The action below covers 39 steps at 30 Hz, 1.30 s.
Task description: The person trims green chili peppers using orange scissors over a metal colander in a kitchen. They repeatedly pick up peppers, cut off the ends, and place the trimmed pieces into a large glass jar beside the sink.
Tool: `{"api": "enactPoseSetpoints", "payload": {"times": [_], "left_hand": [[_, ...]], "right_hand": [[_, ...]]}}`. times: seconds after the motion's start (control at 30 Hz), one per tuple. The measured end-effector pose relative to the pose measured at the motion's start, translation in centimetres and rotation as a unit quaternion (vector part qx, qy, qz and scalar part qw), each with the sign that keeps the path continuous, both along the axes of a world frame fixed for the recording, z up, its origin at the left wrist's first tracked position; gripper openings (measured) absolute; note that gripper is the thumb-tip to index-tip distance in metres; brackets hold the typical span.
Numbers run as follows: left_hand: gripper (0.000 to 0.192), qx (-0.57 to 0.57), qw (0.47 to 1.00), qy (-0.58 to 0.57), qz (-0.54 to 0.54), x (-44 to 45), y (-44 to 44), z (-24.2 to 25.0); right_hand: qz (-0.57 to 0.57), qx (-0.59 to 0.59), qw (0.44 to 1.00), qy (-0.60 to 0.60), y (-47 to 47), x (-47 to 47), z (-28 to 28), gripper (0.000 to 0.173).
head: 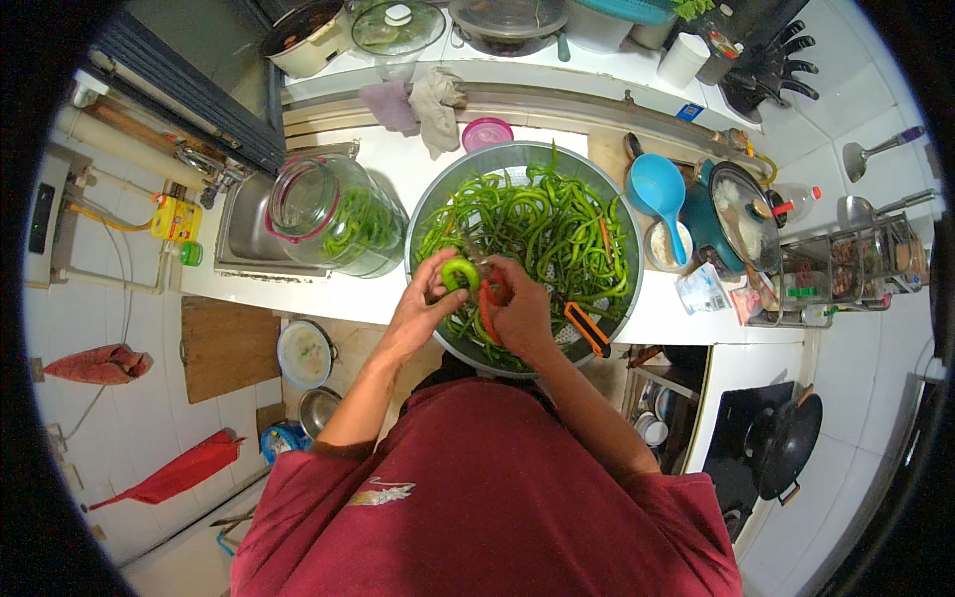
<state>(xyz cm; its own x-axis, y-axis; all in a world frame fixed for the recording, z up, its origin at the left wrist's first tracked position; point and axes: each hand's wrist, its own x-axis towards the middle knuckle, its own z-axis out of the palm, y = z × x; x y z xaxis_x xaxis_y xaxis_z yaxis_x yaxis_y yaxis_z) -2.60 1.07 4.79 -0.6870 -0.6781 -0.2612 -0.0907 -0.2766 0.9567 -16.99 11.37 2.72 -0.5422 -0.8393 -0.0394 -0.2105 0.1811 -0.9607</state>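
Over the near side of a large metal colander [636,257], my left hand [421,298] pinches a curled green chili pepper [451,276] between thumb and fingers. My right hand [522,310] is closed around the red handles of a pair of scissors [488,312]. The blades point away from me, close to the pepper, and are partly lost among the green behind. Many long green chili peppers [515,213] fill the colander, with a few orange-red ones among them. An orange-and-black utility knife [587,329] rests across the colander's near right rim.
Left of the colander, a wide-mouthed glass jar [351,224] holding green peppers leans toward the steel sink [246,224]. Behind is a pink lid [487,134]. A blue ladle [656,183], a white-filled container [661,245] and a lidded pot [709,224] stand at right.
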Motion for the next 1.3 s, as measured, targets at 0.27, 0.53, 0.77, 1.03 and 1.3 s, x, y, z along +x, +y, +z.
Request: {"api": "enactPoseSetpoints", "payload": {"times": [0.27, 0.53, 0.77, 1.03, 1.3], "left_hand": [[0.011, -0.017, 0.997, -0.066, -0.027, 1.0, -2.2, -0.4], [0.027, 0.074, 0.991, 0.094, 0.066, 2.5, -4.4, -0.8], [0.027, 0.088, 0.979, 0.120, 0.140, 2.1, -4.5, -0.8], [0.023, 0.215, 0.923, 0.115, 0.297, 2.1, -4.8, -1.2], [0.024, 0.153, 0.916, 0.110, 0.355, 2.2, -4.6, -2.2]], "right_hand": [[-0.022, 0.024, 0.998, -0.055, -0.4, 0.8, 0.2, 0.048], [0.053, 0.046, 0.969, -0.238, 4.0, -0.4, 1.6, 0.047], [0.123, 0.069, 0.917, -0.373, 5.2, 0.7, 2.3, 0.046], [0.009, 0.029, 0.929, -0.370, 5.5, 0.0, 1.0, 0.048], [0.152, 0.119, 0.942, -0.275, 4.7, 1.1, -0.6, 0.050]]}}
